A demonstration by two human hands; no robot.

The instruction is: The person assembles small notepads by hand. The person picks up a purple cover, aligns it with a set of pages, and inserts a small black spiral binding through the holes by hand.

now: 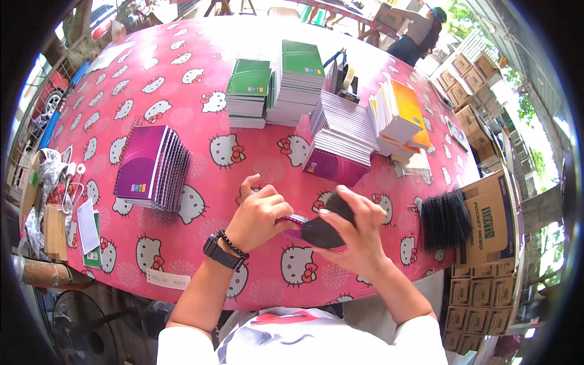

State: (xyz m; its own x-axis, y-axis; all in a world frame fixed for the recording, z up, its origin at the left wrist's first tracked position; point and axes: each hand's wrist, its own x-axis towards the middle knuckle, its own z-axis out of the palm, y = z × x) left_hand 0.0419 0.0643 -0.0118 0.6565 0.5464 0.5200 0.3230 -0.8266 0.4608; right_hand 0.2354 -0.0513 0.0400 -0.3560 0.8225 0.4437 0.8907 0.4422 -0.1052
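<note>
From the head view, a purple notebook (296, 218) is seen almost edge-on, caught right between the two sets of fingers, just above the pink tablecloth (258, 163). By the left hand (261, 210), its near edge is pinched between thumb and bent fingers, while one finger is left raised and free. By the right hand (360, 226), a dark rounded thing (330, 226) is gripped, fingers curled about its rim; its kind cannot be told, and whether the notebook is touched by it is hidden.

Now, the handling: the notebook is judged light, with covers fairly stiff but pages likely to fan if squeezed at one corner only. Some slip is to be expected from the glossy cover, and the wire spine could be bent by hard pressure. A hold is best taken flat across both covers, close to the spine, with the coils left uncrushed.

Beyond the left fingers, out to the left, a stack of bound purple notebooks (143, 163) is set. Straight ahead of the right fingers, a purple stack (340, 164) is piled; to their right, black wire coils (443, 222) are bunched.
</note>
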